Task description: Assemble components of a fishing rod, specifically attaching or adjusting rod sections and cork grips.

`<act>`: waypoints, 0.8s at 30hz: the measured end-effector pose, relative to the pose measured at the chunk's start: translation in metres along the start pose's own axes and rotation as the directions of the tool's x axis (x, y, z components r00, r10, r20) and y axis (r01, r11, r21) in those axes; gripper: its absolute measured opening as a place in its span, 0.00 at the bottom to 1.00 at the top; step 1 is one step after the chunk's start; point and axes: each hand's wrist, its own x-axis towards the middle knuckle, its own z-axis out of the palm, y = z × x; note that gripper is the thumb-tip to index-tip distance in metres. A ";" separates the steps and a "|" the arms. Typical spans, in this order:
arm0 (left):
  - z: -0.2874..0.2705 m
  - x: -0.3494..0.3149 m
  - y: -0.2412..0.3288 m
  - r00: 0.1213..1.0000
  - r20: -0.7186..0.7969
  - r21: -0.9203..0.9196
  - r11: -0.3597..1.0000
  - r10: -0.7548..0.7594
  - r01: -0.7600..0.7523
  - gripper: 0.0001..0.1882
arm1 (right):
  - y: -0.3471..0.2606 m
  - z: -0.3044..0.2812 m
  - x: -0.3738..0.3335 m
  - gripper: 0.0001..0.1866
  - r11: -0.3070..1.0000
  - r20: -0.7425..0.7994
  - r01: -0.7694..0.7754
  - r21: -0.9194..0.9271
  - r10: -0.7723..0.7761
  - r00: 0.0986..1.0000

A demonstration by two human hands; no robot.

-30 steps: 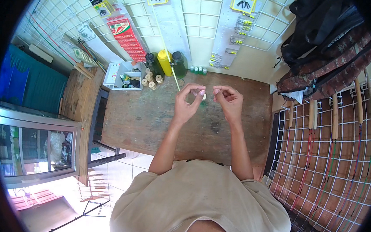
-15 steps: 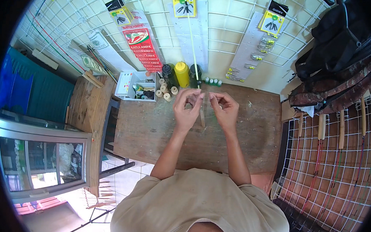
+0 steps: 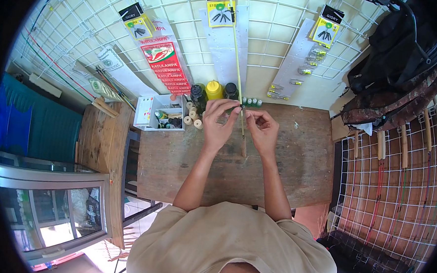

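Observation:
A thin yellow-green fishing rod (image 3: 238, 53) runs from the wall side down over the table, its light brown handle (image 3: 244, 147) between my forearms. My left hand (image 3: 219, 124) is on the left of the rod, thumb and index finger pinched close against the shaft. On the other side, my right hand (image 3: 263, 131) is pinched too, its fingertips beside the same dark spot on the rod. Whatever the fingertips hold is too small to make out. The brown wooden table (image 3: 192, 172) lies beneath both hands.
Behind my left hand stand a yellow squeeze bottle (image 3: 214, 91), dark bottles (image 3: 198, 97), thread spools (image 3: 193, 115) and a white divided box (image 3: 145, 114). Small green-labelled bottles (image 3: 251, 102) line the back edge. Tackle packs (image 3: 220, 13) hang on the wall grid; more rods (image 3: 404, 146) hang right.
My hands have come slightly closer together around the rod, fingertips now at its shaft. The view has shifted a little, and the rod's handle appears lower.

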 end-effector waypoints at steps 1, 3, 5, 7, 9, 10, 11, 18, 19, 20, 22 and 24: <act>-0.001 0.000 0.000 1.000 0.016 -0.012 1.000 -0.012 0.012 0.06 | 0.000 0.001 -0.001 0.05 1.000 -0.005 0.008 0.001 -0.008 1.000; 0.000 0.000 -0.002 1.000 0.020 -0.018 1.000 0.005 -0.005 0.06 | -0.005 -0.001 0.000 0.05 1.000 0.011 -0.014 0.018 0.013 1.000; 0.000 0.001 -0.004 0.999 0.029 -0.026 0.999 0.026 -0.025 0.06 | -0.006 -0.001 0.001 0.04 0.999 0.023 -0.033 0.036 0.032 0.999; 0.000 0.000 -0.003 0.999 0.025 -0.022 0.999 0.035 -0.034 0.06 | -0.005 -0.001 0.000 0.04 1.000 0.052 0.004 0.013 -0.005 0.999; 0.000 0.001 -0.005 0.999 0.023 -0.019 0.999 0.040 -0.039 0.06 | -0.005 -0.002 0.001 0.04 1.000 0.058 0.003 0.010 -0.004 0.998; 0.000 0.001 -0.007 0.999 0.018 -0.016 0.999 0.045 -0.045 0.06 | -0.004 -0.002 0.002 0.04 1.000 0.067 0.003 0.008 -0.004 0.998; 0.001 0.001 -0.006 0.999 0.017 -0.015 0.999 0.042 -0.042 0.06 | -0.004 -0.002 0.002 0.04 1.000 0.068 0.001 0.007 -0.001 0.998; -0.001 0.002 -0.007 0.998 0.026 -0.017 0.998 0.063 -0.062 0.06 | -0.003 -0.003 0.005 0.04 1.000 0.100 -0.009 0.008 0.008 0.995; -0.001 0.001 -0.007 0.998 0.025 -0.021 0.998 0.062 -0.061 0.05 | -0.003 -0.002 0.004 0.04 1.000 0.100 -0.011 0.025 0.009 0.995; -0.002 0.002 -0.007 0.998 0.024 -0.018 0.998 0.062 -0.061 0.05 | -0.003 -0.002 0.004 0.04 1.000 0.102 -0.012 0.026 0.009 0.995; -0.003 0.003 -0.005 0.996 0.054 -0.004 0.998 0.065 -0.065 0.05 | -0.002 -0.003 0.004 0.04 0.999 0.103 -0.038 0.011 0.036 0.994; -0.003 0.003 -0.005 0.996 0.050 -0.007 0.998 0.067 -0.067 0.05 | -0.002 -0.003 0.005 0.04 0.999 0.102 -0.039 0.001 0.039 0.994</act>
